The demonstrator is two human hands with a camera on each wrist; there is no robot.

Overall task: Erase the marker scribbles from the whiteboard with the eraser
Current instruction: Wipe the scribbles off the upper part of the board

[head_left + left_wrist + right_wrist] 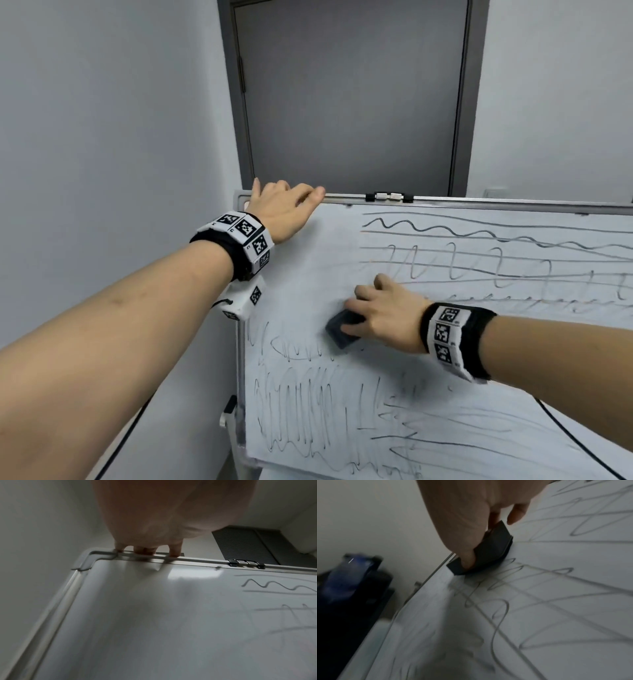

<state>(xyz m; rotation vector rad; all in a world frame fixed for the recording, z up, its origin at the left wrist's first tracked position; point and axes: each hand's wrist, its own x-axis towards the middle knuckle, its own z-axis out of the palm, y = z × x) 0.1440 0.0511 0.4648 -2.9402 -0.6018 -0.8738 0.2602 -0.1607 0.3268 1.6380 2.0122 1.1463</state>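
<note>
the dark eraser (343, 329) lies flat against the whiteboard (308, 274), left of the board's middle, at the lower edge of a wiped patch. the right hand (383, 315) grips it from the right: the thumb runs along the eraser's lower side and the fingers curl over its upper side, so most of the block sticks out past the fingertips toward the board's left edge. in the right wrist view the eraser (485, 553) has its felt face pressed to the surface, with the thumb on its back and a fingertip showing beyond its far edge.

just below and left of the eraser sit looping scribbles (298, 349); denser zigzags fill the lower board, and wavy lines with straight strokes run across the upper right. the area above the eraser up to the top left corner is mostly wiped, with faint grey smears.

the left hand (284, 212) holds the top rim of the board near its left corner, fingers hooked over the frame and the thumb lying along the rim; the left wrist view shows the fingertips (175, 550) on the top rail. a small clip (388, 197) sits on the top rail to the right of that hand. behind the board stands a grey door (352, 96).
</note>
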